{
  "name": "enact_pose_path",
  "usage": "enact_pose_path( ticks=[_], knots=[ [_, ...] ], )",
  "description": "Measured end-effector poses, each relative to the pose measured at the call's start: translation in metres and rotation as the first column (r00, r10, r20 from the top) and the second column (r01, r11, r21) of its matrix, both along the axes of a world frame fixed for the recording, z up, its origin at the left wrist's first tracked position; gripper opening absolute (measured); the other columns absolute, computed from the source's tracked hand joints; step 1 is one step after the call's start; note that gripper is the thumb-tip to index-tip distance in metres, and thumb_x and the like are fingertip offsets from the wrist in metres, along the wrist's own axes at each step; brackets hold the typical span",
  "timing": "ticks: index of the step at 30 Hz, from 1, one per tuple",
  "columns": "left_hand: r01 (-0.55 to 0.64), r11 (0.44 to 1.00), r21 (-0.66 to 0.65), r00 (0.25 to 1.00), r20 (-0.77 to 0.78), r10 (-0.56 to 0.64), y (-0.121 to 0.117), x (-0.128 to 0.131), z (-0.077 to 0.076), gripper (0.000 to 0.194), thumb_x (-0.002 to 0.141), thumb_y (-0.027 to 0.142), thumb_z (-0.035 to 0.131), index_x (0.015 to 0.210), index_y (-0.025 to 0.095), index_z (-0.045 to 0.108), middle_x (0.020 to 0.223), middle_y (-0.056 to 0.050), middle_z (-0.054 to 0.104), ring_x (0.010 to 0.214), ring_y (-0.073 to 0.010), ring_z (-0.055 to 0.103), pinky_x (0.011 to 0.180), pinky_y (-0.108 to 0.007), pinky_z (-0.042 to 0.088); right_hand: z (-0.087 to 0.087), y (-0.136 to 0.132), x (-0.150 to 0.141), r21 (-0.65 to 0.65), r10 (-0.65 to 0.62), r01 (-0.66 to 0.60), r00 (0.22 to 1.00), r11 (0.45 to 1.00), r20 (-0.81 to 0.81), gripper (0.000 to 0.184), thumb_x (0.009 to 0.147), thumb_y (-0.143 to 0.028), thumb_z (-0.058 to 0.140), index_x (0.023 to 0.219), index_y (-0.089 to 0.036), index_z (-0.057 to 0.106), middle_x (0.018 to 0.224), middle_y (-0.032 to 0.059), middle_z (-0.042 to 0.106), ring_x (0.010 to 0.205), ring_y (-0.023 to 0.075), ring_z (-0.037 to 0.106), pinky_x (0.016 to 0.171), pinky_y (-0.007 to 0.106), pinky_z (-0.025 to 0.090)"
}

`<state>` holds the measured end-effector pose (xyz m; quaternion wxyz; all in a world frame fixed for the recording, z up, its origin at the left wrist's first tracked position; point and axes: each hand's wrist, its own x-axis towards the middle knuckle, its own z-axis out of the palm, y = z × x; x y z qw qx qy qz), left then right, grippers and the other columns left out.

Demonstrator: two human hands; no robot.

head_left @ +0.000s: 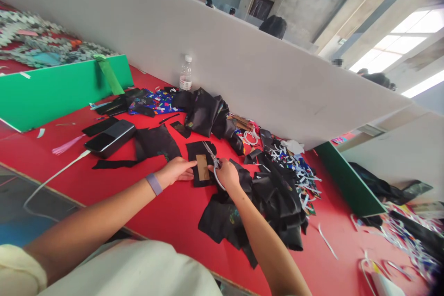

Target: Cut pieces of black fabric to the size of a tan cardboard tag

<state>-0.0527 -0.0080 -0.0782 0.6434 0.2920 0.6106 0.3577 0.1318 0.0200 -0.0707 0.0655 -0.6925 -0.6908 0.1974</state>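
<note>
My right hand (227,175) grips a pair of scissors (212,153), its blades pointing up and away over the edge of a black fabric piece (194,150). A small tan cardboard rectangle (202,168) lies on that fabric. My left hand (177,171), a purple band at its wrist, pinches the left side of fabric and cardboard, thumb on top and fingers partly underneath. Right of my right hand spreads a heap of black fabric pieces (277,199). Another black piece (157,141) lies beyond my left hand.
A black box-shaped device (111,138) with a white cable sits at left. A water bottle (186,73) stands against the grey partition (145,23). Green dividers (65,88) border both sides of the red table (166,224). Fabric scraps and white strips (305,175) lie at right.
</note>
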Motion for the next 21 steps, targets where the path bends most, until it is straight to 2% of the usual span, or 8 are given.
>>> enact_pose_path(
  ticks=[6, 12, 17, 21],
  knots=[
    [-0.078, 0.996, 0.041, 0.996, 0.034, 0.077, -0.011, 0.007, 0.000, 0.040, 0.060, 0.019, 0.084, 0.081, 0.017, 0.050, 0.069, -0.001, 0.066, 0.067, -0.0179, 0.070, 0.072, -0.031, 0.058, -0.001, -0.001, -0.004, 0.000, -0.017, 0.017, 1.000, 1.000, 0.024, 0.047, 0.079, -0.055, 0.063, 0.108, -0.018, 0.061, 0.105, 0.0137, 0.070, 0.099, 0.0279, 0.067, 0.077, 0.032, 0.048],
    [-0.040, 0.999, 0.034, 0.997, 0.069, 0.037, -0.010, 0.004, 0.005, 0.024, 0.068, 0.009, 0.074, 0.079, 0.014, 0.054, 0.072, -0.003, 0.067, 0.071, -0.0158, 0.069, 0.074, -0.026, 0.058, 0.000, -0.003, -0.005, 0.003, -0.016, 0.016, 0.999, 1.000, 0.031, 0.049, 0.077, -0.055, 0.066, 0.110, -0.018, 0.060, 0.104, 0.0151, 0.070, 0.100, 0.0297, 0.066, 0.078, 0.035, 0.048],
    [0.056, 0.998, 0.009, 0.998, 0.030, -0.056, -0.003, 0.003, 0.001, 0.017, 0.066, 0.011, 0.074, 0.073, 0.014, 0.058, 0.066, -0.003, 0.067, 0.058, -0.0128, 0.064, 0.065, -0.024, 0.057, -0.002, -0.003, -0.007, 0.005, -0.023, 0.022, 0.999, 1.000, 0.035, 0.053, 0.077, -0.060, 0.063, 0.109, -0.018, 0.059, 0.102, 0.0157, 0.071, 0.099, 0.0308, 0.067, 0.077, 0.037, 0.049],
    [0.087, 0.995, 0.048, 0.994, -0.076, -0.084, -0.001, 0.007, -0.002, 0.019, 0.073, 0.030, 0.071, 0.075, 0.014, 0.060, 0.062, -0.002, 0.065, 0.050, -0.0118, 0.059, 0.054, -0.023, 0.053, -0.005, -0.004, -0.008, 0.018, -0.034, 0.033, 0.999, 0.999, 0.041, 0.055, 0.077, -0.061, 0.062, 0.110, -0.018, 0.057, 0.101, 0.0171, 0.070, 0.097, 0.0322, 0.067, 0.077, 0.038, 0.049]
  ],
)
